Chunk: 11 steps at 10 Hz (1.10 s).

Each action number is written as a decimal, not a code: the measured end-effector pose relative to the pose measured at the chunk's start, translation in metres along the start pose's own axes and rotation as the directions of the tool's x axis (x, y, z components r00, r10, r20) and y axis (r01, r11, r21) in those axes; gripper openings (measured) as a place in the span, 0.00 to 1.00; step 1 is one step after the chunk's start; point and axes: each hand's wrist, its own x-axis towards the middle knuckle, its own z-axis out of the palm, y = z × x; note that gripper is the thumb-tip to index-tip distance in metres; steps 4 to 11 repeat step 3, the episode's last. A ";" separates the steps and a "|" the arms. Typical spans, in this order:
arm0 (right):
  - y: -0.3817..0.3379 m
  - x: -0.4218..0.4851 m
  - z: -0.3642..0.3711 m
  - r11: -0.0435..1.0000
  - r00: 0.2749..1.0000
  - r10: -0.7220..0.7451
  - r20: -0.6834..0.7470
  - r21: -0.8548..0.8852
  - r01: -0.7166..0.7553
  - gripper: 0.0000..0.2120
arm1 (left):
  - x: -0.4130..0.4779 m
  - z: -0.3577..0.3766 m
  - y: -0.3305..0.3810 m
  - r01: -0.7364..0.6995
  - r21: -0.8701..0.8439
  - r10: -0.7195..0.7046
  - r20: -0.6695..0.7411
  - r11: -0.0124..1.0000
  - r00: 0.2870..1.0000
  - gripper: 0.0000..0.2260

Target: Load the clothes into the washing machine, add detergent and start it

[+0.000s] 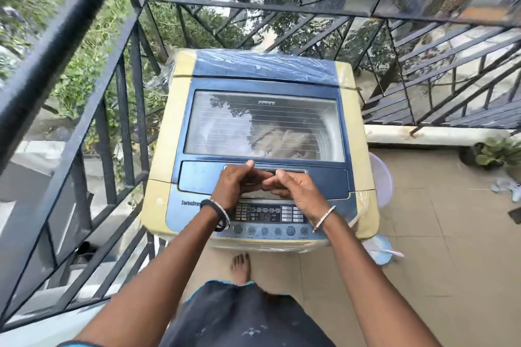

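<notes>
left hand (239,182) and right hand (296,191) curl together at the handle recess (294,171) on the near edge of the closed lid (265,121) of the washing machine (169,149); whether they grip it, i cannot tell.

We're over a top-load washing machine (166,149), lid (262,127) down, smth brownish dim thru the glass. Our L hand (239,182) & R hand (296,189) meet over the lid handle (293,170) at the lid's near edge, fingers curled, tips touching each other; can't tell if they grip it. Control panel (266,214) lies under our wrists, bangles on both. Black railing (70,36) runs left & far. Pale purple tub (382,177) sits just right of the machine, potted plant (493,152) further right. Bare foot (240,267) on the tile floor (451,262), near side.
</notes>
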 end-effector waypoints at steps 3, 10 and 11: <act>-0.030 0.017 -0.013 0.984 1.000 0.014 -0.010 -0.179 -0.015 0.12 | 0.045 0.011 0.043 -0.026 0.429 0.034 -0.012 0.903 0.999 0.17; -0.030 0.017 -0.013 0.984 1.000 0.014 -0.010 -0.179 -0.015 0.12 | 0.045 0.011 0.043 -0.026 0.429 0.034 -0.012 0.903 0.999 0.17; -0.030 0.017 -0.013 0.984 1.000 0.014 -0.010 -0.179 -0.015 0.12 | 0.045 0.011 0.043 -0.026 0.429 0.034 -0.012 0.903 0.999 0.17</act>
